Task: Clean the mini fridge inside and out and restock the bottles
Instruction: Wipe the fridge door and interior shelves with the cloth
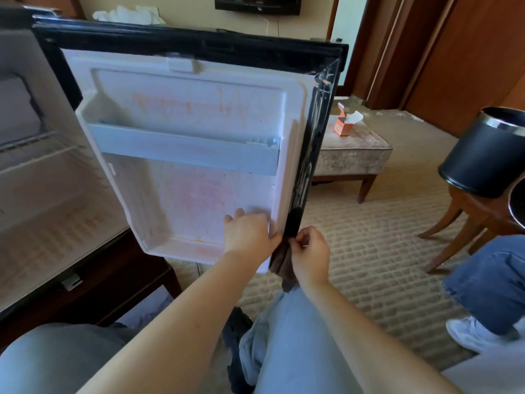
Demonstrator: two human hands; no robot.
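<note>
The mini fridge door [187,115] stands open toward me, its white inner liner stained orange and pink, with a grey door shelf [184,150] across the middle. The fridge cavity [37,177] lies open at the left with a wire shelf and no bottles in sight. My left hand [248,234] rests flat with straight fingers on the liner's lower right corner. My right hand [308,251] pinches a dark brown cloth [285,251] against the door's black outer edge [318,132], and the cloth hangs down below the door.
A wooden cabinet [93,282] holds the fridge. An upholstered ottoman [352,149] with an orange box [345,125] stands behind the door. A black bin [483,155] sits on a wooden chair at the right. Another person's jeans leg and white shoe [468,332] are at the lower right.
</note>
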